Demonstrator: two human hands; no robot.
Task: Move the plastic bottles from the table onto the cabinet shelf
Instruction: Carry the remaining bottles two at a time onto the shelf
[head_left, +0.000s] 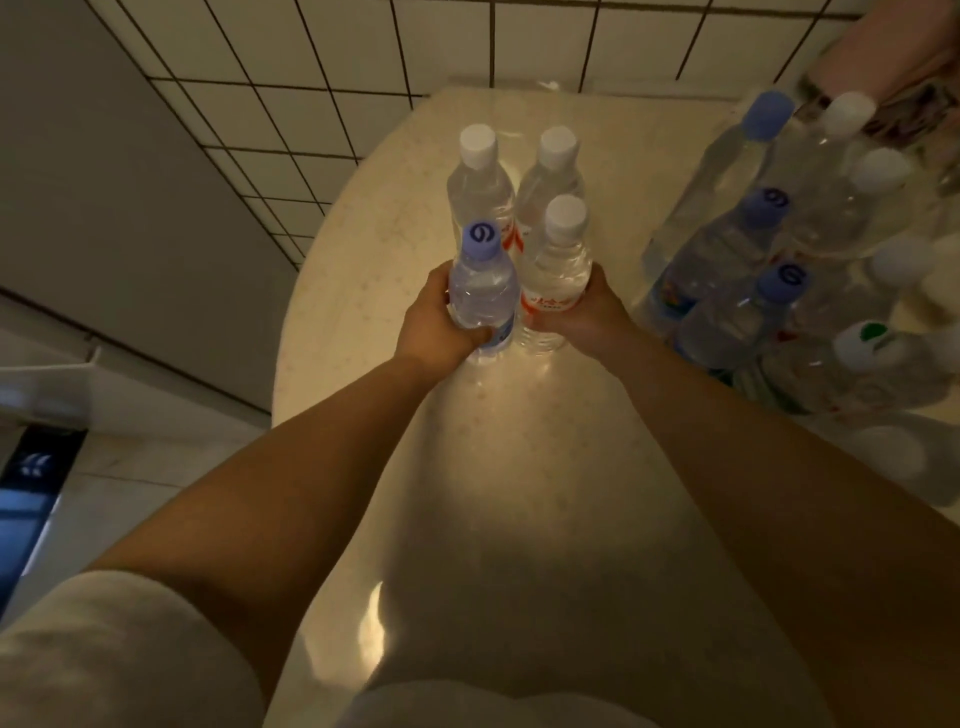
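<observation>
My left hand (441, 325) grips a clear bottle with a blue cap (480, 283) around its lower body. Right beside it, my right hand (587, 317) grips a clear bottle with a white cap and a red label (558, 270). Both bottles stand upright on the beige marbled surface (519, 467), touching each other. Two more white-capped bottles (478, 176) (553, 171) stand just behind them, side by side.
A dense cluster of several bottles (779, 249) with blue and white caps fills the right side. White tiled wall (311, 78) runs behind and to the left. The surface's curved edge drops off at left, where a floor and a dark appliance (31, 483) show.
</observation>
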